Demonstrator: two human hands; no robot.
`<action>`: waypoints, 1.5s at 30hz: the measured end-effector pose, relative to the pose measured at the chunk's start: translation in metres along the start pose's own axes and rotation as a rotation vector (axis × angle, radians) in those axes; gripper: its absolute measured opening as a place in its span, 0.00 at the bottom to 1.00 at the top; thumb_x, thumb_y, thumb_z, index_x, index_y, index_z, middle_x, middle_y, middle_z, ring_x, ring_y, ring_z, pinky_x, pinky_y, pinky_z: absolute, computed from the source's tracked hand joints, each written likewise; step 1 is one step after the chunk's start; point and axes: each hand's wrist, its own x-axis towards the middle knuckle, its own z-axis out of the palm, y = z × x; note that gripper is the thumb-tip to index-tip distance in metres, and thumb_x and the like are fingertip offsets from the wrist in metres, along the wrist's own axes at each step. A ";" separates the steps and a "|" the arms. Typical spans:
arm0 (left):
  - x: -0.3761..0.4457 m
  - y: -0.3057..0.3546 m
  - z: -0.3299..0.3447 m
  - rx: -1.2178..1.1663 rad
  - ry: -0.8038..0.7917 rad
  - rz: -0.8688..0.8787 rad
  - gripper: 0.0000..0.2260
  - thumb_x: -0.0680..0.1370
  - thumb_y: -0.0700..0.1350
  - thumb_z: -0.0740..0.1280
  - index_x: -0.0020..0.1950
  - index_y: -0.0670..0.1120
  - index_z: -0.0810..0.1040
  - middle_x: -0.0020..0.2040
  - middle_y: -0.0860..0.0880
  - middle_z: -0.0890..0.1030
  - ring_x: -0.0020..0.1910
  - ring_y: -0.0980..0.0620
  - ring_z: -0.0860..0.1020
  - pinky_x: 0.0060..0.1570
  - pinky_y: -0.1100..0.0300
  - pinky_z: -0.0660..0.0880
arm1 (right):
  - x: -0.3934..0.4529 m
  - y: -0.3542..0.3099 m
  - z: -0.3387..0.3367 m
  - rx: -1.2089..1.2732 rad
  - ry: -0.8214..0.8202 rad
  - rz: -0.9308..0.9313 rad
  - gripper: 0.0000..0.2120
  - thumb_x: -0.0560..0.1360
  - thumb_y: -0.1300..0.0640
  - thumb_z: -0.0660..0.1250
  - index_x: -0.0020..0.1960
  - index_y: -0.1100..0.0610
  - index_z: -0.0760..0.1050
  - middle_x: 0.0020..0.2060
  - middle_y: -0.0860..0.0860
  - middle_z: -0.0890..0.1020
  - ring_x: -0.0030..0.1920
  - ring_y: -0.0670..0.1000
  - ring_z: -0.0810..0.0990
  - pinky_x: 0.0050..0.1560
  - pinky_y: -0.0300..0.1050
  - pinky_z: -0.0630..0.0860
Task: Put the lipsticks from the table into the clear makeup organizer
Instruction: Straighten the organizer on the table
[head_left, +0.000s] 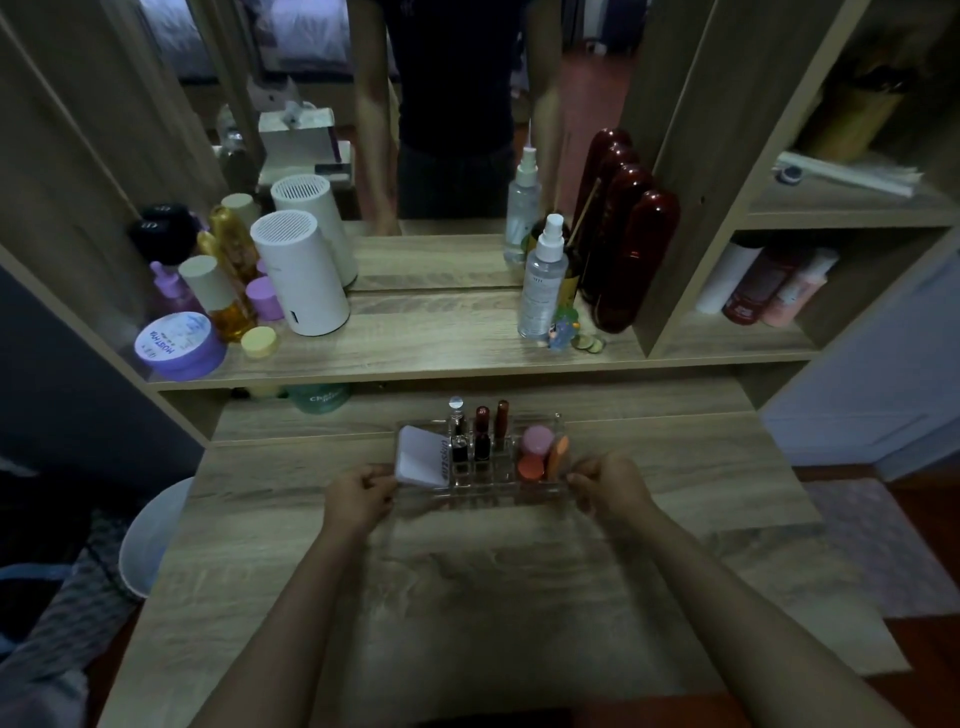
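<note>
Little legible text is seen. Dark lettering reading roughly "unsion" is printed on the edge of the white compact (422, 457) in the organizer. The purple jar (179, 345) lid carries print, upside down, not reliably readable. "Ch…" is partly visible on the green tub (321, 399) under the shelf.

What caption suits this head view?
Both hands, left and right, grip the clear organizer holding upright lipsticks.

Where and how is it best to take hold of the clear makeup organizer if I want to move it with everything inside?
Probably by its two short ends, low down, one hand per side, as the left hand and right hand do now. The clear makeup organizer is long, and upright lipsticks stand inside, so keep it level.
</note>
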 end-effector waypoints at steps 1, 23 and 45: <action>0.000 0.000 0.001 -0.004 0.007 0.010 0.12 0.75 0.32 0.66 0.57 0.31 0.78 0.42 0.39 0.80 0.20 0.64 0.75 0.21 0.75 0.72 | 0.000 -0.001 0.002 -0.007 0.000 -0.003 0.14 0.77 0.60 0.65 0.35 0.59 0.82 0.33 0.60 0.84 0.32 0.50 0.78 0.41 0.46 0.77; -0.014 0.002 0.017 0.181 0.097 0.189 0.06 0.71 0.35 0.71 0.47 0.37 0.85 0.40 0.41 0.85 0.34 0.55 0.76 0.35 0.59 0.72 | 0.006 0.003 0.004 0.019 0.143 0.029 0.11 0.75 0.60 0.66 0.40 0.66 0.83 0.35 0.61 0.84 0.37 0.56 0.81 0.33 0.40 0.71; -0.047 0.034 0.156 0.157 0.087 0.196 0.07 0.72 0.38 0.71 0.48 0.38 0.85 0.38 0.40 0.86 0.32 0.54 0.78 0.38 0.59 0.75 | 0.005 0.112 -0.085 -0.055 0.241 0.025 0.09 0.76 0.58 0.67 0.44 0.62 0.84 0.43 0.57 0.87 0.44 0.53 0.84 0.43 0.37 0.71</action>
